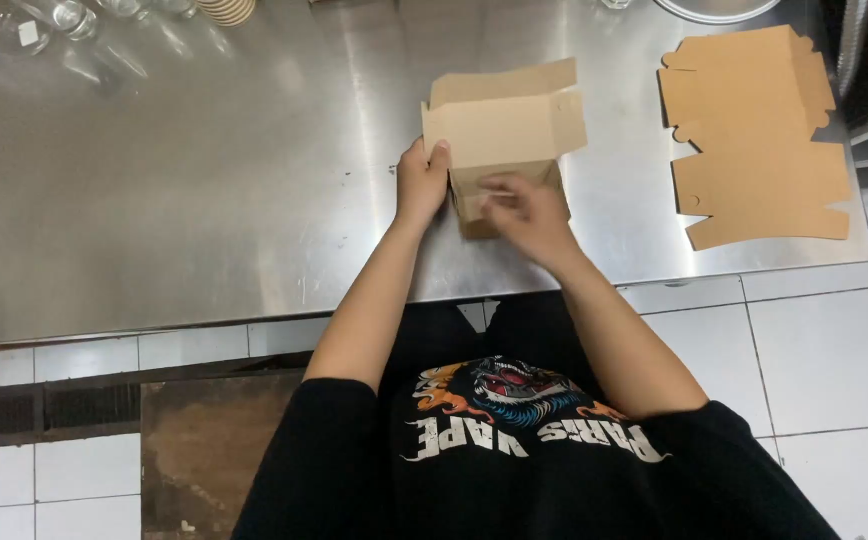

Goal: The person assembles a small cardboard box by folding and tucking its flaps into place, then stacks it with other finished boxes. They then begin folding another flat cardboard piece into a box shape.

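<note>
Pinching the half-folded cardboard box [502, 140] at its left edge, the left hand [421, 185] steadies it while the right hand [526, 212], fingers loosely curled, presses a light, stiff, creasable flap.

surface: brushed steel counter [204, 200], soft glare on top | floor: white square tiles [824, 350] below counter's near edge | dark drain grate [44, 410] under counter's left part | brown mat [204, 440] just right of grate

Right fingers [502, 190] motion-blurred over box [502, 130]
</note>
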